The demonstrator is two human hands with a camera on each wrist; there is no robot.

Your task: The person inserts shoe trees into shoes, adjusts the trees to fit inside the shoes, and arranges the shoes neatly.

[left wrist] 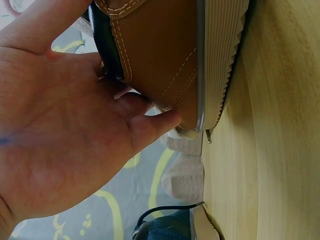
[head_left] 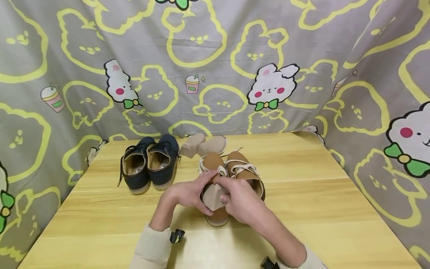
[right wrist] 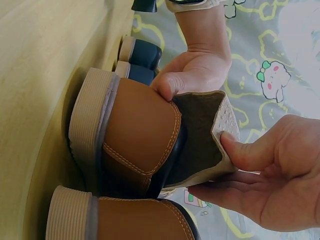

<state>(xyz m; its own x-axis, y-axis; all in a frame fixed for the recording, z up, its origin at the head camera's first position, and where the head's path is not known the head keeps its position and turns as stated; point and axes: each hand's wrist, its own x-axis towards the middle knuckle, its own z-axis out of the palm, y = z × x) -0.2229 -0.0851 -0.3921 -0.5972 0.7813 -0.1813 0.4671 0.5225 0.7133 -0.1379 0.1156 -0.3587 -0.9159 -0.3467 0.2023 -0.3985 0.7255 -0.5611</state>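
Note:
My right hand [head_left: 244,201] pinches the rim of a beige molded-pulp shoe insert [right wrist: 227,120], thumb inside its hollow and fingers outside. The insert's front lies inside the opening of the left brown shoe [head_left: 213,161], and its back end sticks up out of it. Around that shoe's left side, my left hand [head_left: 189,193] grips near the collar, thumb toward the heel; the left wrist view shows fingertips against the brown side [left wrist: 160,55]. The other brown shoe [head_left: 239,164], with white laces, stands close on the right. Its inside is mostly hidden.
A pair of navy shoes [head_left: 162,160] with dark laces stands to the left on the wooden table [head_left: 302,209]. Two more beige pulp inserts [head_left: 213,145] lie behind the brown shoes. A patterned grey curtain [head_left: 215,56] hangs along the table's back and sides.

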